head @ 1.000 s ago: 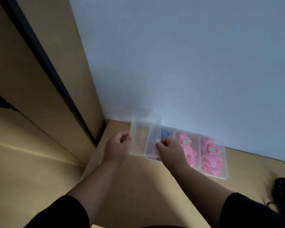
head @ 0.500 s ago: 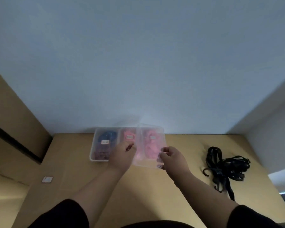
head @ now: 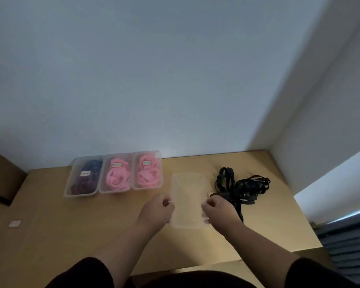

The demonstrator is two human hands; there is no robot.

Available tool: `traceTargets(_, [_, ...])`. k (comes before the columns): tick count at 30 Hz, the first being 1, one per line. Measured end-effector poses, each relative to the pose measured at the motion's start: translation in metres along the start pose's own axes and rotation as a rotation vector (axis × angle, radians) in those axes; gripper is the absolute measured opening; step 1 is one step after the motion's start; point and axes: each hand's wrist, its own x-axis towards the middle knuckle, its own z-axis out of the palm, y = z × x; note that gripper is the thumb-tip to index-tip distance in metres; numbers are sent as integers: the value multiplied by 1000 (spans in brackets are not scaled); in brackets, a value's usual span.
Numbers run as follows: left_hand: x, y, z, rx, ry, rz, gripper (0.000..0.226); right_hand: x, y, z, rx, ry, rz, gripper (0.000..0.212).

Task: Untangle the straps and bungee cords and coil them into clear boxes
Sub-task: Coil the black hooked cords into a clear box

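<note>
An empty clear box lies on the wooden table in front of me. My left hand grips its left rim and my right hand grips its right rim, fingers curled. Just right of it sits a tangled heap of black straps, partly hidden behind my right hand. At the back left stand three filled clear boxes in a row: one with dark blue and purple cords, two with coiled pink straps. Each carries a small white label.
A small white label lies near the table's left edge. A pale wall rises behind the boxes. The table's right edge drops off beside a dark ribbed surface.
The view has swung right from the left corner. Both hands carried the empty clear box rightward, past the filled boxes, and brought it down beside the black straps.
</note>
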Motion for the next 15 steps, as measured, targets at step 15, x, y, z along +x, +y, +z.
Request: traceTargets(15, [-30, -25, 47, 228, 44, -278, 12, 0, 55, 2, -232, -320, -71, 12])
